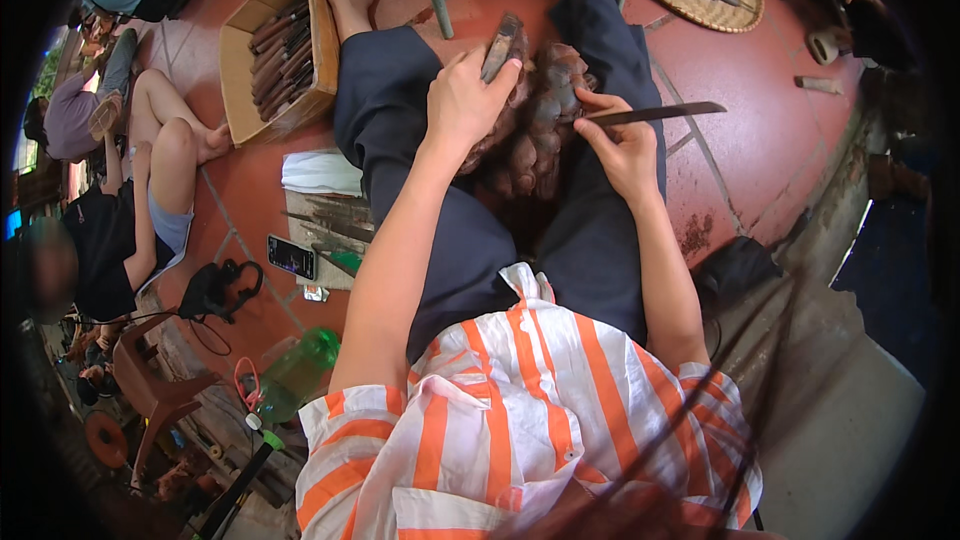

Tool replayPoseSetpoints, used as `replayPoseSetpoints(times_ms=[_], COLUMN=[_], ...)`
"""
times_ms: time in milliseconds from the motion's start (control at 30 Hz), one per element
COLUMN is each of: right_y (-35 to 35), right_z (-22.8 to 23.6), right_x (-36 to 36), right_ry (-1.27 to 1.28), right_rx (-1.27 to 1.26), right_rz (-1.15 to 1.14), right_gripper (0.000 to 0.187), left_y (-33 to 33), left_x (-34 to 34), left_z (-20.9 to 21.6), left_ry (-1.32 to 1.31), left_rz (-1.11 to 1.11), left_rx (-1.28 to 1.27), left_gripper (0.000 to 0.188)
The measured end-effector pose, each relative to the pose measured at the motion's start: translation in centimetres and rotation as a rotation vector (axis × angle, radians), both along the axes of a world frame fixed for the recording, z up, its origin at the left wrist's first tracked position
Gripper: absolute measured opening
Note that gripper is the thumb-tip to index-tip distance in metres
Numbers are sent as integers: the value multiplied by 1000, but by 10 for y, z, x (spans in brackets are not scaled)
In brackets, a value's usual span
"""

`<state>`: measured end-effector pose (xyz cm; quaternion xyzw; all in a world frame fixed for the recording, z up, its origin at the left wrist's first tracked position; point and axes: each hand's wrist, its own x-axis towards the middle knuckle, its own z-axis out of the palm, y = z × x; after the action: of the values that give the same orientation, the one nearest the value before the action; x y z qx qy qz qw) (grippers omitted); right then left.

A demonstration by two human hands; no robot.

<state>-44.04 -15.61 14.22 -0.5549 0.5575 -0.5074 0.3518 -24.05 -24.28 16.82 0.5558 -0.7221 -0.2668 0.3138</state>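
Shirt (530, 400), R-hand (628, 150) tool (660, 114), phone scrn (291, 257) illeg.

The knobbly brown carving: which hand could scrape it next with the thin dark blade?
Probably the right hand: it holds the dark blade beside the carving, while the left hand clasps a brown piece.

The carving (548, 130) lies between the legs (385, 90), box (237, 80) at left, tray (742, 18) ahead right.
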Motion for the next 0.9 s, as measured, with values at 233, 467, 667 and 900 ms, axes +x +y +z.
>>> replayPoseSetpoints(times_ms=[233, 467, 667, 900], right_y=[2, 4, -1, -1], right_z=[3, -1, 3, 9], right_x=[2, -1, -1, 2], right_ry=[5, 23, 10, 166], right_rx=[67, -23, 41, -45], right_rz=[-64, 40, -4, -15], right_gripper=[20, 17, 16, 14], left_y=[1, 1, 2, 2], left_x=[-2, -1, 0, -2], left_z=[5, 3, 2, 6], left_ry=[16, 14, -2, 13], left_rz=[0, -4, 4, 0], left_rx=[18, -8, -1, 9], left_gripper=[31, 32, 32, 32])
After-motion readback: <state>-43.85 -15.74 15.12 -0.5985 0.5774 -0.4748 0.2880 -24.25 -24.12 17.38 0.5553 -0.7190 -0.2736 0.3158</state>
